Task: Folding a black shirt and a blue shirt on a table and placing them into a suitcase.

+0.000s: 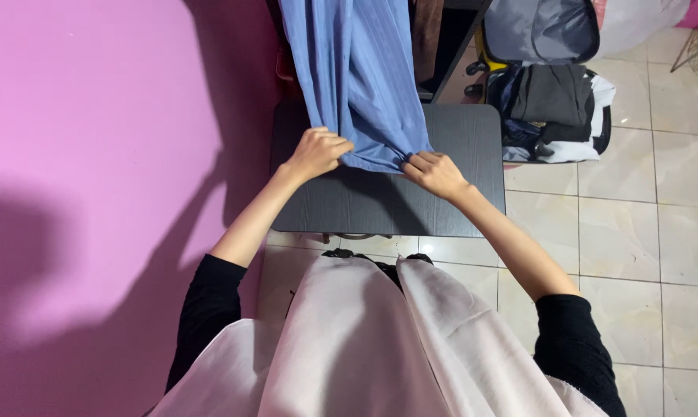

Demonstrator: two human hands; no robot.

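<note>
Both hands, left and right, grip clenched on blue cloth, its top cut off, fingertips hidden

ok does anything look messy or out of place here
Mostly tidy. The open suitcase on the tiled floor has clothes spilling over its edge. The blue cloth on the dark table is bunched where the left hand and right hand grip it.

- The blue garment was thin woven cloth, matt, with fine stripes.
- The table had a dark, matt top with a fine wood-like grain.
- The floor tiles were pale and glossy.
- The wall was smooth, matt pink paint.
- The shawl was soft, pale cloth.
- The suitcase had a grey fabric lining.
</note>
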